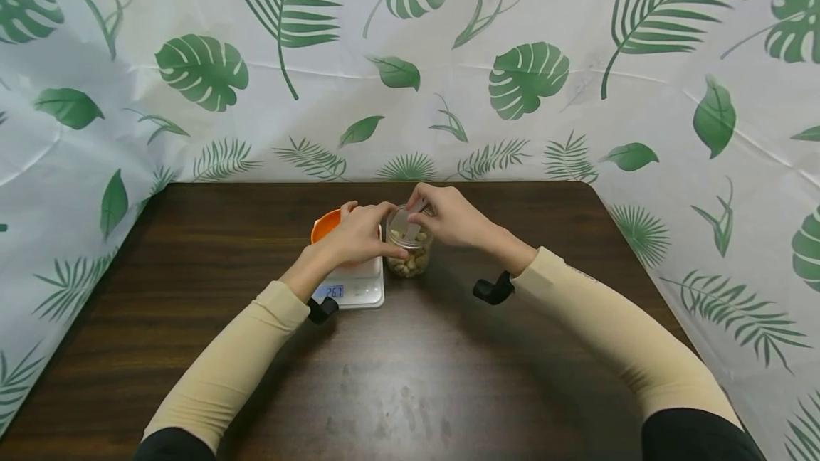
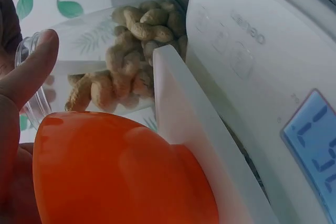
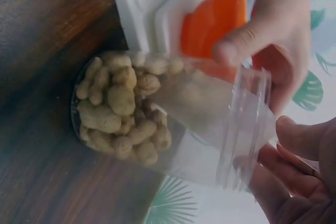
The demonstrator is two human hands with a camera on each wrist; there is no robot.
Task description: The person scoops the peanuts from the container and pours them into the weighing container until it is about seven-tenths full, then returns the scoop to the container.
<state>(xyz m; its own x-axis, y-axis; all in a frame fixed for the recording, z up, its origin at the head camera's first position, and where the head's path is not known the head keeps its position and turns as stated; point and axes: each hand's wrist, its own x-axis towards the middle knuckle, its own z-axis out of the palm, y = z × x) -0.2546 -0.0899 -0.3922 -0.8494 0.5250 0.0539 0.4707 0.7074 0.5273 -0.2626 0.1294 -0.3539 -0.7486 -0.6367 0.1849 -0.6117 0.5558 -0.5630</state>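
My left hand (image 1: 355,237) grips the upper part of a clear plastic jar (image 3: 194,169) between thumb and fingers. Unshelled peanuts (image 3: 123,103) fill the jar's lower part. With thumb and fingertips, my right hand (image 1: 451,215) pinches a whitish translucent scoop (image 1: 413,228) at the jar's mouth; its wide part reaches down inside toward the peanuts. Just left of the jar, an orange bowl (image 2: 121,166) stands on a white kitchen scale (image 1: 365,294), partly hidden under my left hand. The scale's display (image 1: 329,292) is lit.
A dark wooden table (image 1: 410,375) carries everything, its far edge close behind the jar. Beyond it hangs a white sheet (image 1: 448,77) printed with green leaves. Black wrist cameras (image 1: 493,290) hang beneath both wrists.
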